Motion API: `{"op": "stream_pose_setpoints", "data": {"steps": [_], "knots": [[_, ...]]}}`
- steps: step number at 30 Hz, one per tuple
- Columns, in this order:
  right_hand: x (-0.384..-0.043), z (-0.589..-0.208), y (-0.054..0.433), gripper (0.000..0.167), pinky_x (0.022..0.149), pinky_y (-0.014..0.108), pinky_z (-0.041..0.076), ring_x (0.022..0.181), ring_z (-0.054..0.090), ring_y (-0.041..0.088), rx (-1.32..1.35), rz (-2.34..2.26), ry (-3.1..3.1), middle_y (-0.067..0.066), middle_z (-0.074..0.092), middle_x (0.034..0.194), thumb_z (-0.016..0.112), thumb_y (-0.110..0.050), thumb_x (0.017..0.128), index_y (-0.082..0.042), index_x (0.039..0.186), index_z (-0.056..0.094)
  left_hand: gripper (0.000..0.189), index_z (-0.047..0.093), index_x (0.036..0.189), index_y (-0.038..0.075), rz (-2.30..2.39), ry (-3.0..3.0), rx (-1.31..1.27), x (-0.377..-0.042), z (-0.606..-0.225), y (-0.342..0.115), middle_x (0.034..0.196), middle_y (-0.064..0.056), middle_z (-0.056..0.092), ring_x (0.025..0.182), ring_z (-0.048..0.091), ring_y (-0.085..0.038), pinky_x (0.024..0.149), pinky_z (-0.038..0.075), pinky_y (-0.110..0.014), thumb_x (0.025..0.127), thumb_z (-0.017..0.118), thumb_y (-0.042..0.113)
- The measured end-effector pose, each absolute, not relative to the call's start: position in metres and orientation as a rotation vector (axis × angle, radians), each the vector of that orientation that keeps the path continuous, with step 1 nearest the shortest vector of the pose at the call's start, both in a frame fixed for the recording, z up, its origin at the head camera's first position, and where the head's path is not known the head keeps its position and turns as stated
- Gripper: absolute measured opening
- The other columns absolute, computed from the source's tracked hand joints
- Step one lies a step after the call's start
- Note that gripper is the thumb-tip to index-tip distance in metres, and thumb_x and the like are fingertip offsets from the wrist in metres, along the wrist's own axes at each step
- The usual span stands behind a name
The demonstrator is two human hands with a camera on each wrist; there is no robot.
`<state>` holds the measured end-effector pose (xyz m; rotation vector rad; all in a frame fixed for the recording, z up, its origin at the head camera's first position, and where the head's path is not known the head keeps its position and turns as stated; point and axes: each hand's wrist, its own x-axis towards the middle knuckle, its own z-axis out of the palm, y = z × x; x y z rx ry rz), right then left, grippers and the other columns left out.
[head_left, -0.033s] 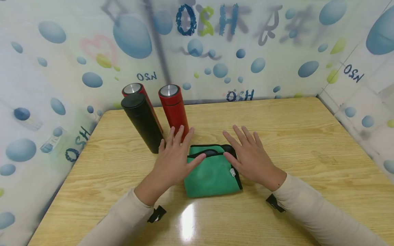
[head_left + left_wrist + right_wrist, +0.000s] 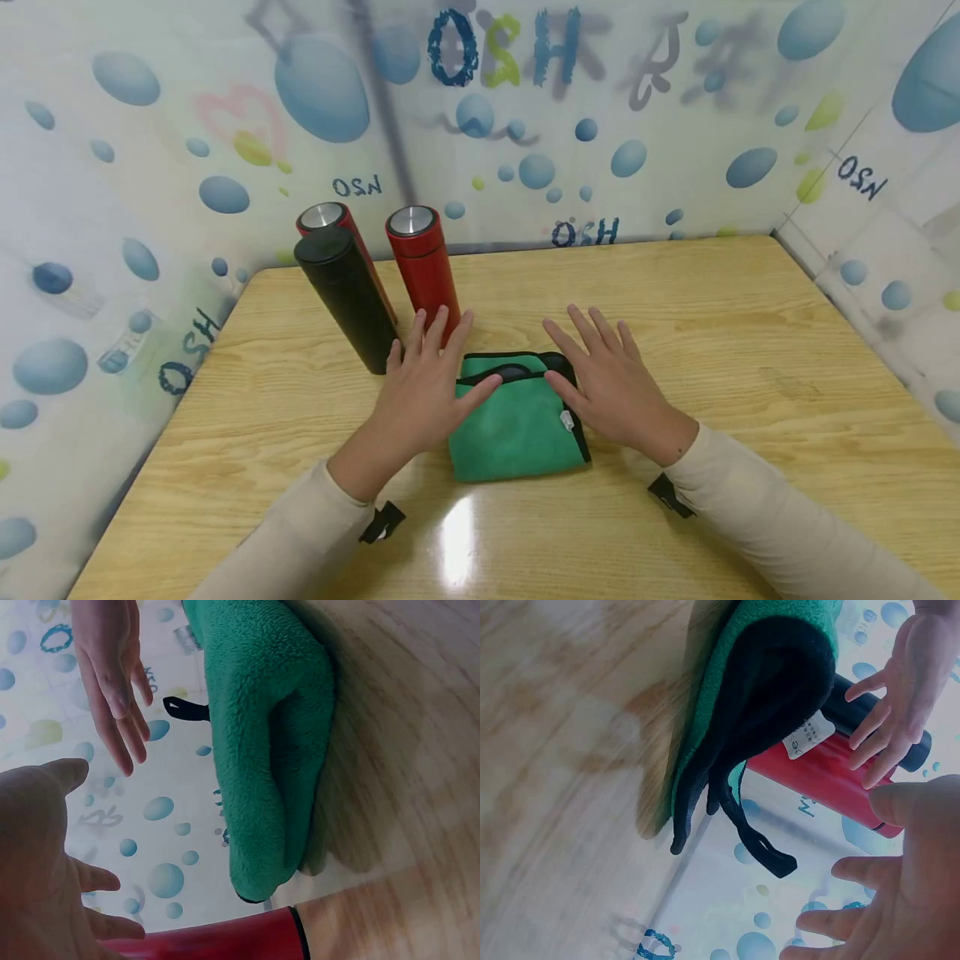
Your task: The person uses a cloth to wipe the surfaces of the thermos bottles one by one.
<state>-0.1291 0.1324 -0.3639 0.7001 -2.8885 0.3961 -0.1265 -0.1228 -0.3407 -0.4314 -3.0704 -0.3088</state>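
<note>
- Ctr of frame: folded green towel (image 2: 517,437) on the wood-grain surface (image 2: 712,317); L hand (image 2: 423,396) and R hand (image 2: 615,396) raised about it, fingers spread, gripping nothing.
- Best handled, prob., by pinching both ends evenly, L hand clear of red flask (image 2: 423,271), upper L of ctr.
- R wrist cam: black hang loop (image 2: 783,865), unclear in head view.
</note>
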Motion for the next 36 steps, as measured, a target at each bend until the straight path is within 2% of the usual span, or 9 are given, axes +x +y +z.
{"op": "stream_pose_setpoints", "data": {"steps": [5,10,15,18,22,26,32,36], "knots": [[-0.129,-0.361,0.136,0.063,0.117,0.07,0.014,0.151,0.016,0.046,0.677,0.39,-2.865,0.019,0.021,0.164,0.048,-0.043,0.103,-0.02,0.159,0.028,0.085,0.018,0.161,0.027,-0.322,-3.076,-0.49,-0.127,-0.342,-0.122,0.167,-0.011,0.017,0.155,0.008,-0.036,0.118,0.021,-0.066,0.092,0.047,0.069],[-0.127,-0.346,0.136,0.062,0.116,0.07,0.016,0.15,0.017,0.046,0.675,0.471,-2.857,0.019,0.022,0.164,0.048,-0.041,0.104,-0.02,0.159,0.028,0.082,0.025,0.159,0.026,-0.338,-3.114,-0.669,-0.131,-0.339,-0.121,0.165,-0.012,0.025,0.155,0.013,-0.036,0.12,0.023,-0.062,0.092,0.053,0.064],[-0.128,-0.334,0.127,0.06,0.116,0.07,0.019,0.15,0.019,0.046,0.721,0.589,-2.865,0.019,0.024,0.164,0.049,-0.039,0.104,-0.019,0.157,0.031,0.085,0.023,0.16,0.026,-0.352,-3.234,-0.9,-0.143,-0.343,-0.115,0.166,-0.012,0.02,0.154,0.013,-0.038,0.121,0.021,-0.06,0.091,0.058,0.063],[-0.129,-0.329,0.12,0.06,0.117,0.068,0.02,0.15,0.02,0.045,0.743,0.653,-2.879,0.018,0.024,0.164,0.049,-0.04,0.104,-0.019,0.157,0.032,0.089,0.022,0.16,0.028,-0.372,-3.31,-0.947,-0.15,-0.35,-0.11,0.167,-0.011,0.018,0.154,0.012,-0.039,0.122,0.017,-0.06,0.088,0.062,0.063],[-0.133,-0.324,0.114,0.06,0.116,0.067,0.023,0.15,0.022,0.043,0.752,0.744,-2.906,0.017,0.025,0.163,0.05,-0.04,0.103,-0.018,0.157,0.033,0.097,0.021,0.16,0.03,-0.321,-3.387,-0.959,-0.154,-0.357,-0.105,0.167,-0.01,0.02,0.154,0.013,-0.038,0.12,0.018,-0.064,0.082,0.067,0.065],[-0.146,-0.319,0.107,0.059,0.115,0.066,0.027,0.149,0.026,0.042,0.761,0.849,-2.932,0.018,0.028,0.162,0.051,-0.038,0.103,-0.015,0.155,0.035,0.104,0.021,0.16,0.028,-0.24,-3.413,-0.979,-0.154,-0.362,-0.102,0.164,-0.009,0.027,0.152,0.021,-0.038,0.117,0.023,-0.066,0.078,0.071,0.067],[-0.183,-0.311,0.078,0.058,0.117,0.058,0.031,0.147,0.032,0.036,0.827,1.081,-2.967,0.015,0.037,0.158,0.052,-0.036,0.103,-0.01,0.153,0.037,0.111,0.027,0.159,0.024,-0.097,-3.379,-0.908,-0.151,-0.364,-0.104,0.153,-0.01,0.044,0.141,0.039,-0.035,0.109,0.035,-0.061,0.071,0.073,0.073],[-0.209,-0.313,0.057,0.061,0.116,0.055,0.034,0.146,0.036,0.035,0.84,1.194,-2.982,0.015,0.039,0.157,0.055,-0.034,0.102,-0.008,0.154,0.035,0.114,0.031,0.157,0.022,-0.064,-3.376,-0.843,-0.144,-0.363,-0.111,0.147,-0.013,0.049,0.136,0.044,-0.035,0.107,0.037,-0.063,0.067,0.075,0.075]]}}
